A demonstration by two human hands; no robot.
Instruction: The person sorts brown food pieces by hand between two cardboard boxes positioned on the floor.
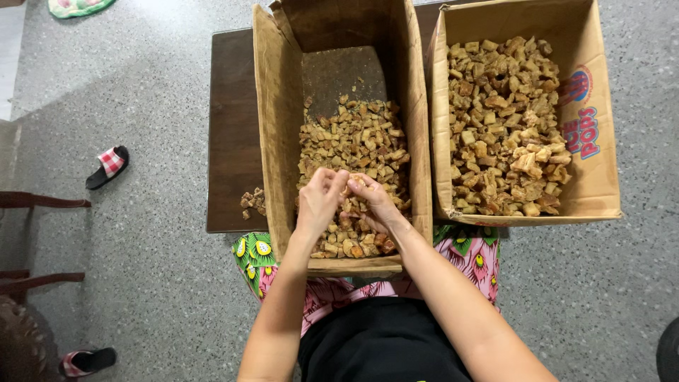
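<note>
Both my hands are inside the left cardboard box (272,148), just above its layer of small brown crunchy chunks (357,141). My left hand (320,198) and my right hand (373,201) meet fingertip to fingertip, pinching one small pale chunk (356,183) between them. The box rests partly on my lap and partly on a dark low wooden table (230,134). To the right, a second cardboard box (590,177) is filled with larger, lighter brown chunks (506,120).
A small heap of chunks (252,201) lies on the table beside the left box. On the speckled grey floor lie a sandal (106,166) and another sandal (86,361). Wooden chair parts (35,201) stand at the left edge.
</note>
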